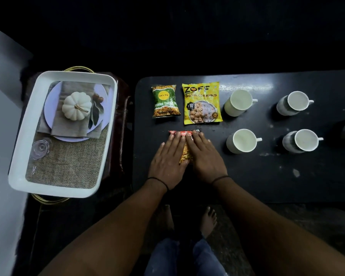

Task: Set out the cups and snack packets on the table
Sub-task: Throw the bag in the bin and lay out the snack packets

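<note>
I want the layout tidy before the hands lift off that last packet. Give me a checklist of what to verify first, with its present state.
1. Four cups set out: ok. Two at the back, two in front, all upright on the black table.
2. Green packet and yellow packet flat, side by side: ok.
3. Red packet flat on the table: ok; left hand and right hand press on it, palms down, no grip.
4. Red packet square with the row behind: cannot tell, the hands cover most of it.
5. White tray emptied of packets and cups: ok; only its printed picture shows inside.
</note>
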